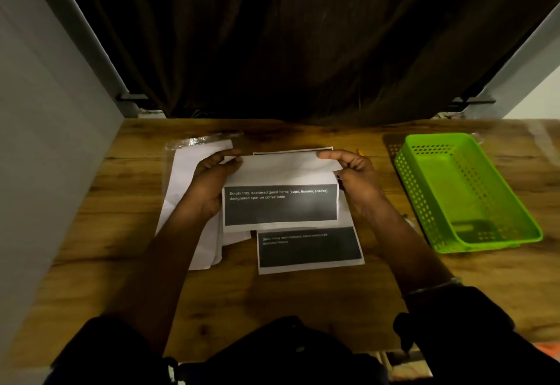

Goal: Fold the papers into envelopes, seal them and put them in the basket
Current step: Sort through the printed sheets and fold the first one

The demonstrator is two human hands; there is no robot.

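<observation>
Above the middle of the brown wooden table (272, 299), the left hand (209, 178) and right hand (354, 175) each pinch an upper corner of a white paper sheet printed with a dark grey text block (280, 202), its top flap bent over toward the person. Folding looks to be the step in hand. Next, I judge, that flap needs pressing flat into a crease before any sealing; the perforated green plastic basket (418, 202) stands well apart on the right.

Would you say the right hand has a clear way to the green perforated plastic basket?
Probably yes: only open wooden table lies between the right hand and the green perforated plastic basket, though that hand is pinching the folded white printed paper.
</observation>
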